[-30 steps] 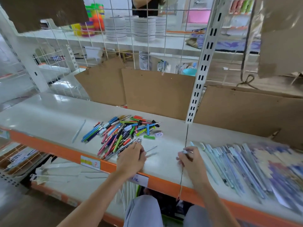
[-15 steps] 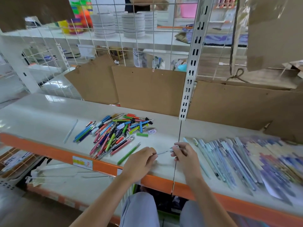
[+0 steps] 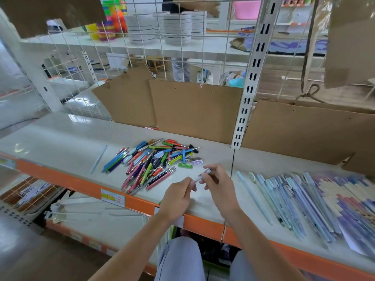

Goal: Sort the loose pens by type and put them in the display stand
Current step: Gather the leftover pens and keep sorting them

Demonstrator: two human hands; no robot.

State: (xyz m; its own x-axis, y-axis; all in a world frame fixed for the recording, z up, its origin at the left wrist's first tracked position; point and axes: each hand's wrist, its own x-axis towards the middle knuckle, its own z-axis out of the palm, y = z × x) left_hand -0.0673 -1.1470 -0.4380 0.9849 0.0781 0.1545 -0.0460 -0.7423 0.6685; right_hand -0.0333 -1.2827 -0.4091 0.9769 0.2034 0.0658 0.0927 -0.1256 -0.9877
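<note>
Both hands pinch one clear pen [image 3: 203, 175] just above the shelf [image 3: 60, 138]: left hand [image 3: 178, 196] grips its lower end, right hand [image 3: 218, 182] its cap end. Loose coloured pens [image 3: 151, 161] lie heaped beyond; pastel pens [image 3: 288, 199] rowed at right, blurred toward the edge.

A white shelf [image 3: 60, 136] with an orange front edge carries a heap of pens [image 3: 150, 161], one pale pen [image 3: 98, 159] apart at left, and rows of pastel pens [image 3: 294, 199] at right
</note>
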